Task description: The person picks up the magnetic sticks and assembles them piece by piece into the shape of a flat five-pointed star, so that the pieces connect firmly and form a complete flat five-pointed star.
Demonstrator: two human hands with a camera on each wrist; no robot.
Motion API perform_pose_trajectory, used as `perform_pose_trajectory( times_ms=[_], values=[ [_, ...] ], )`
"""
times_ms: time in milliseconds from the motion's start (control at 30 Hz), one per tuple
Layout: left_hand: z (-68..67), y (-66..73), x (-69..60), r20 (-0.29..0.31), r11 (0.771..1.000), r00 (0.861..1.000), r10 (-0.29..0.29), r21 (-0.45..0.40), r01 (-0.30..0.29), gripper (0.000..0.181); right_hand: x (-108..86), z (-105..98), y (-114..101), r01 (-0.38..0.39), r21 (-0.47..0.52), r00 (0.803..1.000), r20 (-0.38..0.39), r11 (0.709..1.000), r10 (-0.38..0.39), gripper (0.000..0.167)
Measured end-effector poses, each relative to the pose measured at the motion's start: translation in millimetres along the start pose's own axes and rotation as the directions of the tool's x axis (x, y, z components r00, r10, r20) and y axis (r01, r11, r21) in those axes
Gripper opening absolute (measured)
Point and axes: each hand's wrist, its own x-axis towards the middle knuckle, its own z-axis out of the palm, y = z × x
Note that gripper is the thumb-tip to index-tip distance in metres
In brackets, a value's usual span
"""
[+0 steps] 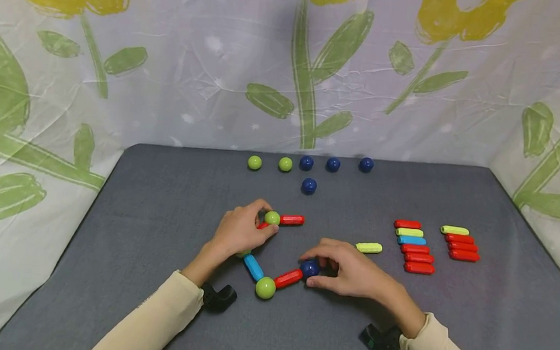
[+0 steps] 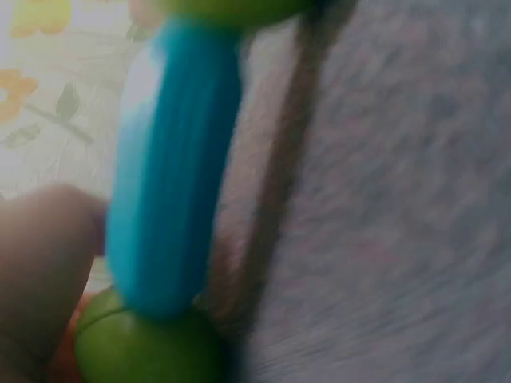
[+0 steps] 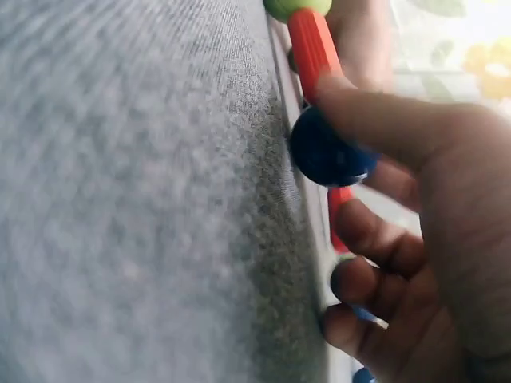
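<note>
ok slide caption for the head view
Left hand pinching a green ball, right hand pinching a blue ball at the end of a red rod.

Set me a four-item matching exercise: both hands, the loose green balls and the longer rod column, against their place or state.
1. Left hand
2. Right hand
3. Two loose green balls
4. Column of six plastic-looking rods

A. Near the far edge of the grey fabric-covered table
B. Pinching a glossy dark-blue ball
C. On the table's right side
D. Pinching a glossy green ball

Pairs: 1-D; 2-B; 3-A; 4-C
</note>
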Motion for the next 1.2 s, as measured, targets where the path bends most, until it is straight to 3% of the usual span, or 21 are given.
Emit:
perform_pose_trajectory(
  times_ms=[167,300,533,900,1200],
  values=[
    [-8.6,-2.8,1.0,0.078,1.0,0.997,0.003,-0.009,-0.002,0.03,-1.0,-0.1,6.1,-0.015,-0.02,0.997,-0.078,1.0,0.013,0.039],
    [-9.1,-3.2,1.6,0.082,1.0,0.997,0.015,0.001,-0.015,0.032,-1.0,0.4,7.2,-0.032,-0.015,0.994,-0.109,0.999,0.03,0.042],
    [-0.2,-3.2,3.3,0.09,0.993,0.99,0.112,-0.039,-0.109,0.032,0.5,4.6,8.8,-0.031,-0.017,0.985,-0.171,0.999,0.028,0.045],
    [-2.5,-2.1,1.1,0.018,0.996,1.0,-0.023,-0.083,0.024,0.019,4.5,14.6,8.2,-0.1,-0.032,0.964,-0.249,0.994,0.089,0.051],
    [-2.7,0.3,0.3,0.035,0.995,0.999,-0.042,-0.087,0.045,0.02,4.8,16.0,8.8,-0.128,0.017,0.956,-0.264,0.992,0.128,0.052]
  ],
)
